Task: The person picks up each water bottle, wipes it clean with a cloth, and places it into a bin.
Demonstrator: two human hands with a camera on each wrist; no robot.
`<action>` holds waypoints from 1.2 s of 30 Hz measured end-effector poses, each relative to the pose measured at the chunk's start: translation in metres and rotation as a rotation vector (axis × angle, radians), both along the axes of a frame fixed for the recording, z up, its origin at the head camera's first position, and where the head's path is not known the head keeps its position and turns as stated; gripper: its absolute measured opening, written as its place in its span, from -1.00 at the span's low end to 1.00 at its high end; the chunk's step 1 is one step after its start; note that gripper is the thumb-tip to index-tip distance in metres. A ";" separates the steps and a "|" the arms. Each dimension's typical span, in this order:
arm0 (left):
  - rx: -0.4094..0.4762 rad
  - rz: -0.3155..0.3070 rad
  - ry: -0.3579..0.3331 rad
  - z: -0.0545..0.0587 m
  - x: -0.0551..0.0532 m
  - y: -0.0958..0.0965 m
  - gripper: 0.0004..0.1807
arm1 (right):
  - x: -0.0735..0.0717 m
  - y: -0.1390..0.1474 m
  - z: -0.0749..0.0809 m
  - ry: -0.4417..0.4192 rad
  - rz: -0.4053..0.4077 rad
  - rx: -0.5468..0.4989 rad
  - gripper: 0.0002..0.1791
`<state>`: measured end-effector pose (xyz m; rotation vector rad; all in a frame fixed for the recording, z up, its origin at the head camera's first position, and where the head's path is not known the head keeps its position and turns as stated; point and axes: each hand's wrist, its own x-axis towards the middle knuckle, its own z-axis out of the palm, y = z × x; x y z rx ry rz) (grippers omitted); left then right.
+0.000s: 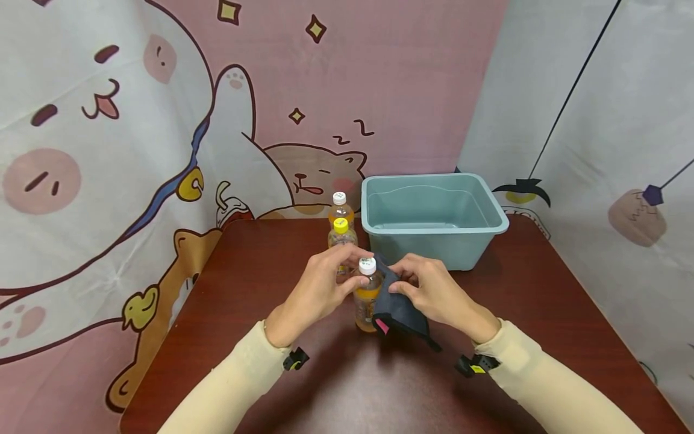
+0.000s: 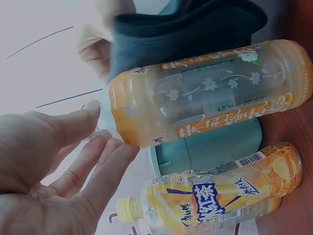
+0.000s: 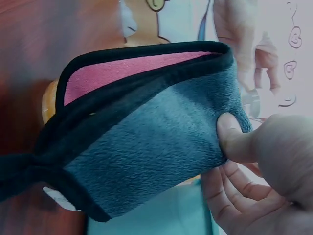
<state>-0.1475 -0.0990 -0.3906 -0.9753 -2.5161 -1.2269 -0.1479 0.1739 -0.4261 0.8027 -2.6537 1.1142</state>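
Observation:
A clear bottle (image 1: 367, 301) with an orange label and a white cap stands upright on the table. My left hand (image 1: 332, 278) holds it at the cap and neck, thumb on one side and fingers on the other. In my right hand (image 1: 434, 288), a folded fuzzy cloth (image 1: 400, 308) is pinched between thumb and fingers. The cloth is dark grey-blue with black edging, a hanging loop and a pink inner side, which shows well in the right wrist view. It lies against the right side of the bottle and covers part of it there.
Behind my left hand stand a yellow-capped bottle (image 1: 341, 230) and another white-capped bottle (image 1: 340, 210), one behind the other. A blue-green plastic bin (image 1: 434, 231) sits at the back right of the brown table (image 1: 260, 271). A printed cartoon curtain (image 1: 390, 78) hangs behind the table.

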 end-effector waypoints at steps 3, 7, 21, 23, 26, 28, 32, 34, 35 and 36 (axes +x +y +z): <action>0.001 0.002 -0.011 0.000 0.000 0.000 -0.47 | -0.002 0.002 -0.010 -0.027 0.007 0.056 -0.73; 0.003 0.004 -0.015 0.000 0.001 0.000 -0.47 | -0.005 0.001 -0.024 -0.032 0.034 0.124 -0.78; 0.000 0.004 0.018 -0.003 -0.002 0.000 -0.51 | -0.018 -0.003 -0.057 -0.092 0.108 0.268 -0.80; -0.003 0.003 0.017 -0.003 -0.002 0.000 -0.51 | -0.019 -0.002 -0.058 -0.118 0.120 0.283 -0.71; -0.009 0.006 0.021 -0.002 -0.002 0.000 -0.51 | -0.019 -0.002 -0.059 -0.170 0.128 0.281 -0.57; -0.012 0.008 0.027 -0.002 -0.002 0.000 -0.50 | -0.019 -0.004 -0.061 -0.180 0.121 0.267 -0.54; -0.012 0.008 0.023 -0.003 -0.003 0.000 -0.51 | -0.017 -0.005 -0.063 -0.111 0.092 0.219 -0.65; -0.010 0.005 0.021 -0.003 -0.002 -0.001 -0.52 | -0.015 -0.005 -0.059 -0.080 0.075 0.186 -0.67; -0.009 0.003 0.020 -0.002 -0.002 -0.001 -0.51 | -0.014 -0.004 -0.056 -0.063 0.067 0.166 -0.66; -0.009 0.002 0.020 -0.002 -0.002 -0.001 -0.51 | -0.013 -0.004 -0.053 -0.050 0.058 0.141 -0.65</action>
